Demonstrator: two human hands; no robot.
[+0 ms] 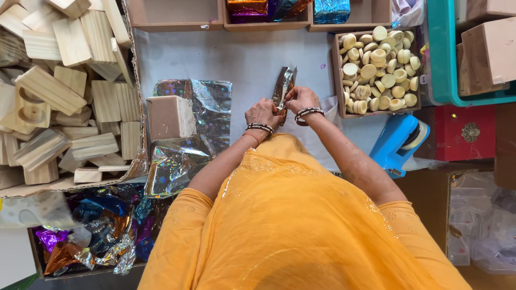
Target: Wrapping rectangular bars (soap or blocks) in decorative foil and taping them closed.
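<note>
My left hand [263,113] and my right hand [301,98] meet at the middle of the white work surface [247,59]. Both are closed on a narrow strip of shiny silver foil [284,86] that stands up between them and reaches away from me. Beaded bangles ring both wrists. Left of my hands, a pale wooden block [170,117] rests on a spread sheet of holographic foil [196,134]. My orange garment fills the lower middle of the view.
A big heap of wooden blocks [59,91] sits on cardboard at left. A wooden tray of round pale discs [379,67] stands at right, with a blue tape dispenser [398,142] below it. Crumpled coloured foil [97,231] fills a box at lower left.
</note>
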